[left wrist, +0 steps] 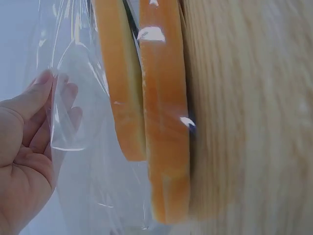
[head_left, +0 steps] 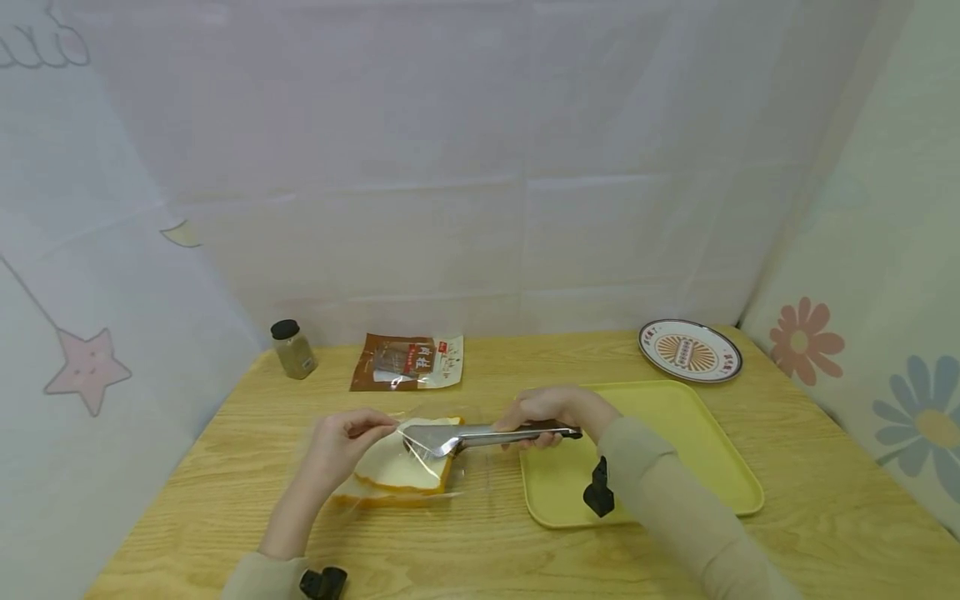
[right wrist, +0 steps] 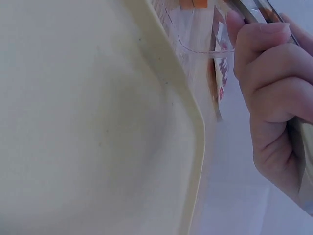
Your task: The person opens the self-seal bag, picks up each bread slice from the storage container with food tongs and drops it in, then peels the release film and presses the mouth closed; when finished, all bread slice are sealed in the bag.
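Observation:
Two thick slices of white bread [head_left: 405, 465] with orange-brown crusts lie stacked in a clear plastic bag [left wrist: 80, 105] on the table. My left hand [head_left: 343, 450] pinches the bag's upper film between thumb and fingers, lifting it off the bread at the left side. In my right hand [head_left: 551, 410] is a pair of metal tongs [head_left: 476, 436], gripped around the dark handle end. The tongs point left, and their head overlaps the top slice in the head view. From the left wrist, a dark sliver shows between the two slices.
A yellow tray [head_left: 716, 433] lies under and beyond my right forearm. At the back stand a black-lidded jar [head_left: 295, 352] and, flat beside it, a brown-and-white food packet [head_left: 408, 362]. A printed round plate [head_left: 690, 351] lies at the back right, near the curtain.

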Demonstrator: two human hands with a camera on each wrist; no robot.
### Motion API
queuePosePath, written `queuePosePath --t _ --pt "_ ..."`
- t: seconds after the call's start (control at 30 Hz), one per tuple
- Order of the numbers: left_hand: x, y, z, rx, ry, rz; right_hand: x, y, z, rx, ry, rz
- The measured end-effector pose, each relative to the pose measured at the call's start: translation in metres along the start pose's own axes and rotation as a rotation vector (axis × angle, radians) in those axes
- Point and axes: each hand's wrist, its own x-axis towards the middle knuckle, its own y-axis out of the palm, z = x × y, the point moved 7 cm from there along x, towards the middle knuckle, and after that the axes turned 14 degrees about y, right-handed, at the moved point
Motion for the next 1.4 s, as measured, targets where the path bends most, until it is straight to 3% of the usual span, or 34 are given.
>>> queuePosePath --t 0.17,0.4,0.67,0.93,1.4 --pt "0.000 0.001 0.001 0.000 -0.011 0.008 -0.005 -0.005 -0.008 -0.009 0.018 0.026" --pt "0.000 0.001 0.001 -0.005 -0.016 0.004 -0.012 -0.015 -0.019 0.017 0.055 -0.021" --pt "0.001 0.001 0.000 -0.007 0.004 -0.008 -0.020 -0.022 -0.027 0.034 0.040 -0.063" --pt "0.000 0.001 -0.002 0.006 -0.038 0.004 -0.025 -0.030 -0.042 0.045 0.043 -0.082" --pt "-0.001 0.003 -0.002 -0.031 -0.057 0.009 -0.044 -0.042 -0.068 0.119 0.032 -0.117"
